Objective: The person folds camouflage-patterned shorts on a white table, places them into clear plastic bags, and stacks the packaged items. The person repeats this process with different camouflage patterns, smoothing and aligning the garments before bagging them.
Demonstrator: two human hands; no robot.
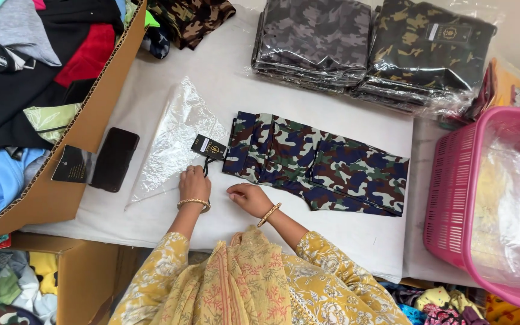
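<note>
White worktop (344,232): folded camouflage garment (317,164) centre, clear bag (173,141) and phone (114,159) left, wrapped stacks (371,51) far.

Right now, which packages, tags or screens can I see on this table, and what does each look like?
Clear plastic bag: flat, left of the folded camouflage garment, by the left hand.
Black hang tag: small rectangle at the garment's left end.
Second black tag: on the cardboard box flap.
Phone: dark screen, beside that tag.
Two stacks of bagged camouflage garments: top, glossy wrap.
</note>
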